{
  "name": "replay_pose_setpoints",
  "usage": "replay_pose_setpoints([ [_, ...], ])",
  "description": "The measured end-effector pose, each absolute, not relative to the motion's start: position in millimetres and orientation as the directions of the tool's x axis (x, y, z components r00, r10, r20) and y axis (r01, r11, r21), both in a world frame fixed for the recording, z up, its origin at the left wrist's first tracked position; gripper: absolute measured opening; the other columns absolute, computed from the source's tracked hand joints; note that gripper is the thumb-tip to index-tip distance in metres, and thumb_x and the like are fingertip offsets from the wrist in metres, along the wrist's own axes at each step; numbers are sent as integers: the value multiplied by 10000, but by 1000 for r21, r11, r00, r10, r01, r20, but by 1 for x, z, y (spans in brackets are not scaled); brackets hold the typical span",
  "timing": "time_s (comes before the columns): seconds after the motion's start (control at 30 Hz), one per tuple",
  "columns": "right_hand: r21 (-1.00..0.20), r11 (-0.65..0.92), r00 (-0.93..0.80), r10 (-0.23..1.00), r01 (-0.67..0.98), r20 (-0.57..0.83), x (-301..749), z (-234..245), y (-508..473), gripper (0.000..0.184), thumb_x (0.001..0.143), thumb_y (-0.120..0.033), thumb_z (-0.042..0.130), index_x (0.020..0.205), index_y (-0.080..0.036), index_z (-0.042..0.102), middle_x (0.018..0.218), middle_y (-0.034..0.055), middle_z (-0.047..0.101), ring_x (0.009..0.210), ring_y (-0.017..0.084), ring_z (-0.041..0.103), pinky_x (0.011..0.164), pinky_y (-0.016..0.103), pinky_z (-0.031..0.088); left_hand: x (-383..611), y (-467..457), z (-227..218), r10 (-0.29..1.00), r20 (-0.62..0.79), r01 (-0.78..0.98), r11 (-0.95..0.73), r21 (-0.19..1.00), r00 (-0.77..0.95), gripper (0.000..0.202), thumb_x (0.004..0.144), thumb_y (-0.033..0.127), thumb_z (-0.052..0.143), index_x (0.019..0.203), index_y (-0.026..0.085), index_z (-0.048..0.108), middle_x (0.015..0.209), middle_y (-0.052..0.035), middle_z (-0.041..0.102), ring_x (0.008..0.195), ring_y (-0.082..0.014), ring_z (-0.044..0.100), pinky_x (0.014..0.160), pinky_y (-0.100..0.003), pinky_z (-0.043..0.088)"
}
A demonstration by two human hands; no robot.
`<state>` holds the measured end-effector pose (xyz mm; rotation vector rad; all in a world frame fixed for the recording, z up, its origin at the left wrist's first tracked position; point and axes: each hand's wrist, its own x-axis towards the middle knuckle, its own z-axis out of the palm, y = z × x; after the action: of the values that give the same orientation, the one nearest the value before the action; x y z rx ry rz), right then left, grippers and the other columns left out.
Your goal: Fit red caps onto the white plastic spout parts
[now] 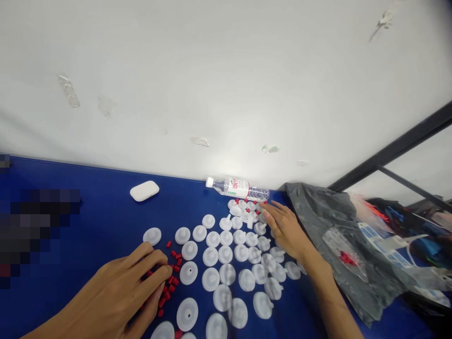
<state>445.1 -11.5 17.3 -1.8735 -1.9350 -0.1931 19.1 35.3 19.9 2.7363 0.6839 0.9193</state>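
Observation:
Over a cluster of small red caps [171,281] my left hand [123,287] is curled, its thumb and fingertips drawn close together. Whatever it pinches, if anything, is hidden by the fingers. My right hand [287,230] reaches out to the far right with its fingers stretched, their tips touching or just over the white discs there. Many translucent white plastic discs with a short central stem [225,254] lie in loose rows between both hands. Several discs at the far end [243,213] have red caps lying among them.
A clear plastic bottle [238,188] lies on its side against the white wall [226,84]. Further left is a white rounded case [144,190] on the blue table [102,212]. A grey plastic bag [318,221] and a small clear bag of red pieces [346,254] lie right, near a black metal frame [391,148].

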Motion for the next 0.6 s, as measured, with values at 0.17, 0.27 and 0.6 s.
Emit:
replay_pose_setpoints([
  [0.17,-290,118,93,778,950,621,425,47,-17,218,1028,-420,680,1128,-278,812,1193,100,829,1211,367,747,1126,634,558,19,37,30,372,560,333,-927,176,740,314,1011,77,426,1164,241,645,1037,16,770,1019,-170,704,854,-284,549],
  [0.27,-378,179,125,746,908,654,389,64,-25,107,1026,-390,657,1029,-340,751,1105,58,814,1095,339,792,969,558,674,17,37,35,329,597,320,-939,126,732,255,1049,121,422,1200,229,598,1028,-6,763,951,-168,702,810,-257,558],
  [0.6,-576,524,-291,844,627,450,269,34,-46,806,930,-595,686,1583,-771,246,1235,-284,772,900,213,851,727,273,734,21,23,17,296,557,304,-949,81,776,180,1081,164,446,1121,229,609,937,-20,726,825,-228,680,671,-368,573],
])
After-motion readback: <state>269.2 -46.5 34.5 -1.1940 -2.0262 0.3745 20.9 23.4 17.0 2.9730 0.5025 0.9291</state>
